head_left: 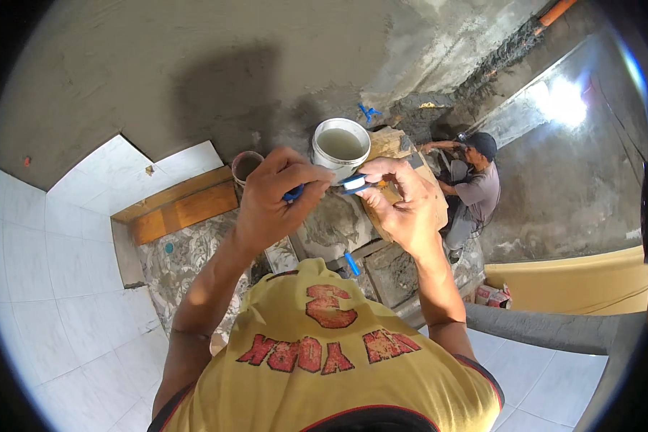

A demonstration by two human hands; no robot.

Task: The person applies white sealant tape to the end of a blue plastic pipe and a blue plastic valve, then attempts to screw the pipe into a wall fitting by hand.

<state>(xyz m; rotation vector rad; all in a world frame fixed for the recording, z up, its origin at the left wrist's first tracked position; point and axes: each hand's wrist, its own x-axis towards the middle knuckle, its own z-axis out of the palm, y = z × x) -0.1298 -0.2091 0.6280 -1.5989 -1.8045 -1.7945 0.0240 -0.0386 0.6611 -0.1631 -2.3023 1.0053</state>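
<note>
Between the fingertips of my right hand is a small spool with a white middle and dark blue rims. Close beside it on the left, my left hand is closed, its thumb and index finger pinched together toward the spool. A small blue piece shows inside those curled fingers; its exact kind is partly hidden. If a thread runs between the hands, it is too fine to make out. Just past both hands stands a white bucket of greyish liquid.
A smaller bucket stands behind my left hand. Wooden boards lie by the partly tiled wall. Blue plastic pieces lie about. At the right, a co-worker crouches beside a worn board. A bright lamp shines there.
</note>
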